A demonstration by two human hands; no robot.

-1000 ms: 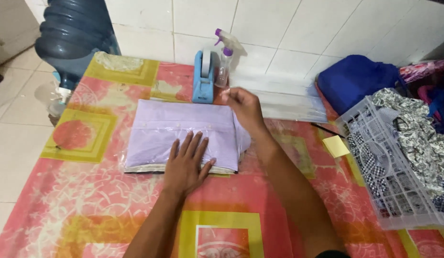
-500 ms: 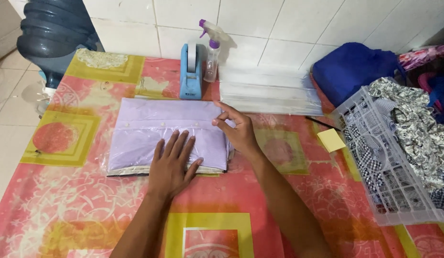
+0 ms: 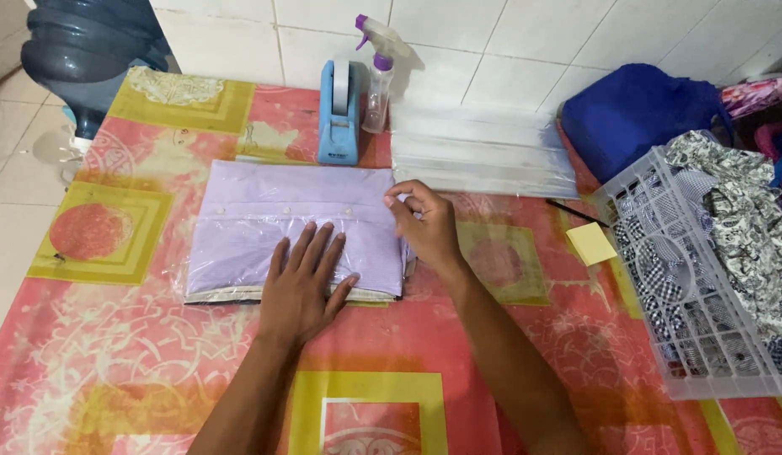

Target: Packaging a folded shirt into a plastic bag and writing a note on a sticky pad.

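A folded lilac shirt (image 3: 264, 211) in a clear plastic bag lies flat on the red and yellow tablecloth (image 3: 138, 362). My left hand (image 3: 302, 282) rests palm down on the shirt's near edge, fingers spread. My right hand (image 3: 424, 223) sits at the bag's right end, fingers pinched on the plastic edge there.
A blue tape dispenser (image 3: 338, 114) and a purple-topped spray bottle (image 3: 377, 76) stand behind the shirt. A stack of clear bags (image 3: 479, 152) lies to the right. A yellow note pad (image 3: 591, 244), a white basket (image 3: 702, 312) of patterned clothes, a blue bag (image 3: 635, 114) and a water jug (image 3: 92, 50) are around.
My right hand has slid from the shirt's far right corner down along its right end and now pinches the bag edge. My left hand stays flat on the shirt.
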